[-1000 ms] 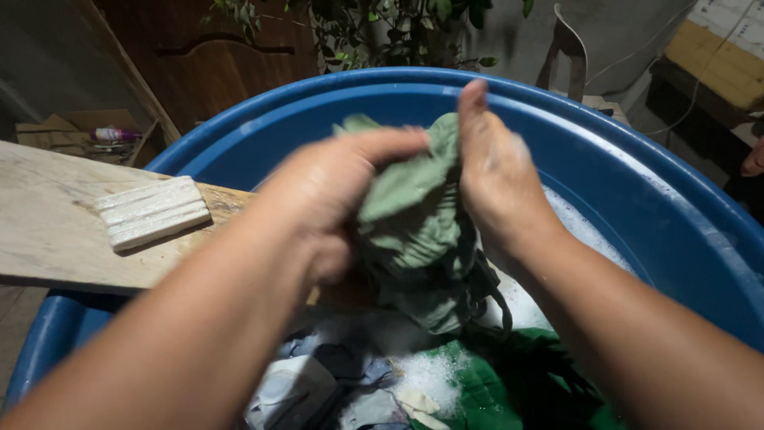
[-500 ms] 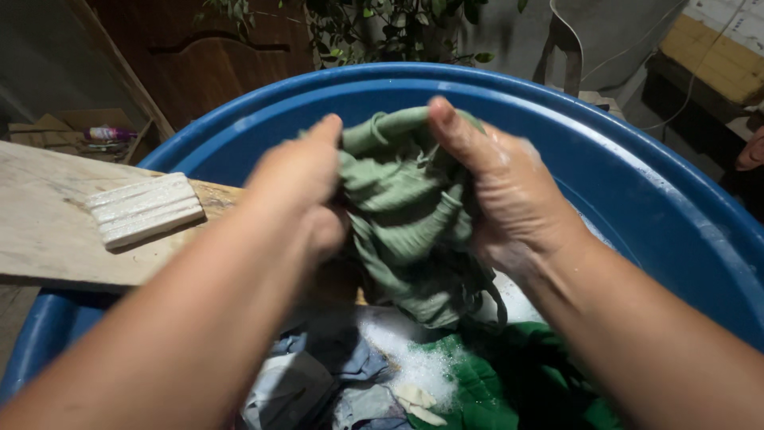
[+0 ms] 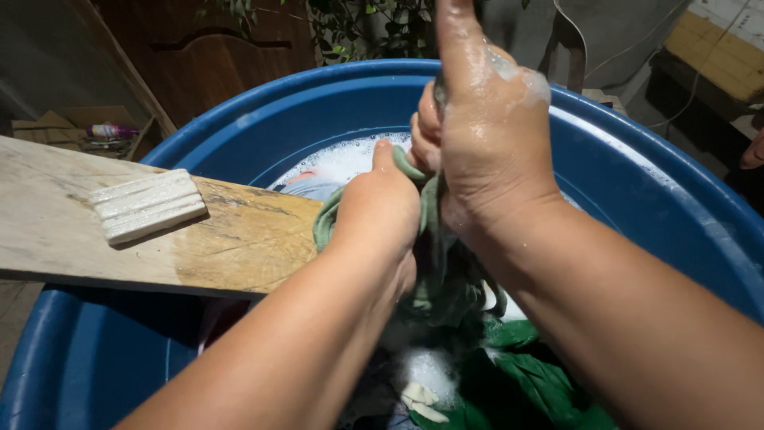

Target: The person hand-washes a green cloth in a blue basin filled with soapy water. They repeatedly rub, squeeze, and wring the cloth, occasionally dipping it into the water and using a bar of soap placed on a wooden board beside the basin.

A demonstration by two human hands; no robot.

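Note:
A wet, pale green garment point(image 3: 434, 263) hangs bunched over a big blue tub point(image 3: 263, 119) of soapy water. My left hand point(image 3: 380, 209) is closed on the garment's lower left part. My right hand point(image 3: 481, 131), covered in suds, grips the upper part of the same cloth and is raised above the left, its fingers pointing up. Most of the cloth between the two hands is hidden. More laundry, dark green point(image 3: 541, 382) and greyish, lies in the foam below.
A wooden plank point(image 3: 247, 243) rests across the tub's left rim, with a ribbed white soap bar point(image 3: 146, 205) on it. Behind the tub are a dark wooden door, plants, a cardboard box with a bottle point(image 3: 111, 130), and a chair at the back right.
My right hand has risen and turned upright while the left moved in under it. The green garment, spread between the hands before, is now squeezed together and mostly hidden.

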